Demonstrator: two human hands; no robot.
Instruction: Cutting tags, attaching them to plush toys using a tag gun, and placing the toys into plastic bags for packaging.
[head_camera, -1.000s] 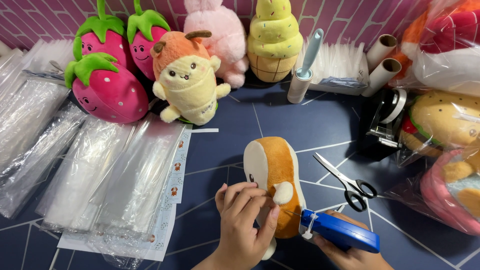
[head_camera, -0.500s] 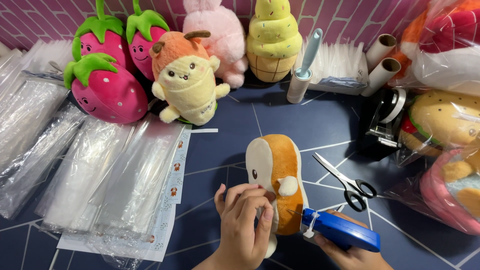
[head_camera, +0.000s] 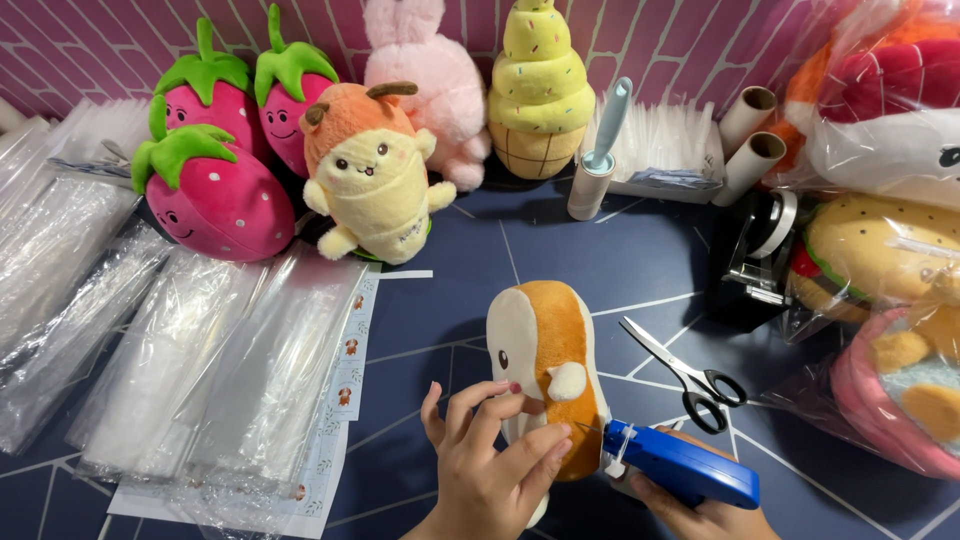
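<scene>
A bread-slice plush toy (head_camera: 545, 350), orange crust with a cream face, lies on the dark blue table (head_camera: 560, 250) near the front. My left hand (head_camera: 490, 460) pinches its lower side between thumb and fingers. My right hand (head_camera: 700, 512), mostly hidden at the bottom edge, grips a blue tagging gun (head_camera: 675, 468) whose needle tip touches the toy's lower side, right by my left fingertips.
Scissors (head_camera: 690, 375) lie just right of the toy. Stacks of clear plastic bags (head_camera: 180, 350) cover the left. Strawberry plushes (head_camera: 215, 195), an orange-hooded plush (head_camera: 375, 175), a pink bunny and an ice-cream plush line the back. Lint roller (head_camera: 597, 155), tape dispenser (head_camera: 760, 250), bagged plushes (head_camera: 880, 250) at right.
The bread plush has shifted slightly right and turned under my left hand. The tagging gun has stayed at its lower side, and my left fingers have closed in around the needle tip.
</scene>
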